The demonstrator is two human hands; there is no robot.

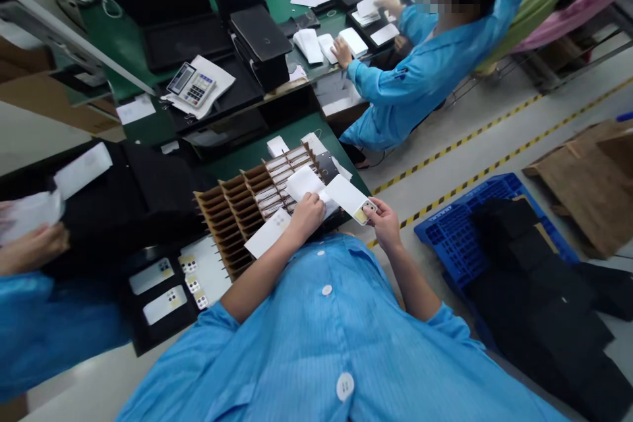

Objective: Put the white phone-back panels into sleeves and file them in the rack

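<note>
The left hand [307,212] pinches a white cloth [303,182] against a white phone back cover [352,198], which the right hand [384,224] grips at its camera end, just above the slotted cardboard tray [232,211] on the green counter [247,157]. Left, four covers lie on a black tray [148,336]. Far off, a calculator [191,85]; right, a blue pallet [459,224] on the floor

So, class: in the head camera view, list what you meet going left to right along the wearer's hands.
Brown cardboard divider tray → left hand on white cloth → white rectangular phone back panel → right hand → blue plastic pallet.
</note>
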